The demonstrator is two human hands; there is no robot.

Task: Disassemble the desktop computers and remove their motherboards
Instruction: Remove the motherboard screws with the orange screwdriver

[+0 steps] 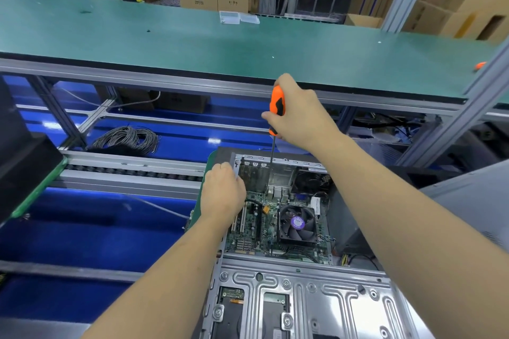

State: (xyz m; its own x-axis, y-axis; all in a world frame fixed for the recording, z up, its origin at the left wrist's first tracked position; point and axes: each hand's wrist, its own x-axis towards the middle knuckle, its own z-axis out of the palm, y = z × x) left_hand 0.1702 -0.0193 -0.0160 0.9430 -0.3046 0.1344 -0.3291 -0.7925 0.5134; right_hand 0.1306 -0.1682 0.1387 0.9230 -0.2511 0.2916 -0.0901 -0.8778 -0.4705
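An open desktop case (pixel 303 292) lies in front of me with its green motherboard (pixel 264 228) exposed, a black CPU fan (pixel 298 224) on it. My right hand (pixel 297 113) grips an orange-and-black screwdriver (pixel 276 103) held upright. Its thin shaft reaches down to the board near the rear metal bracket (pixel 279 177). My left hand (pixel 223 190) rests with curled fingers at the case's left rear edge, beside an expansion card (pixel 253 179); what it holds is hidden.
A green workbench (pixel 192 36) runs across the back, with clear plastic boxes (pixel 238 17) and an orange tool (pixel 480 65) on it. A roller conveyor (pixel 124 168) lies left, a coil of grey cable (pixel 126 139) beyond it. A dark case (pixel 22 157) stands far left.
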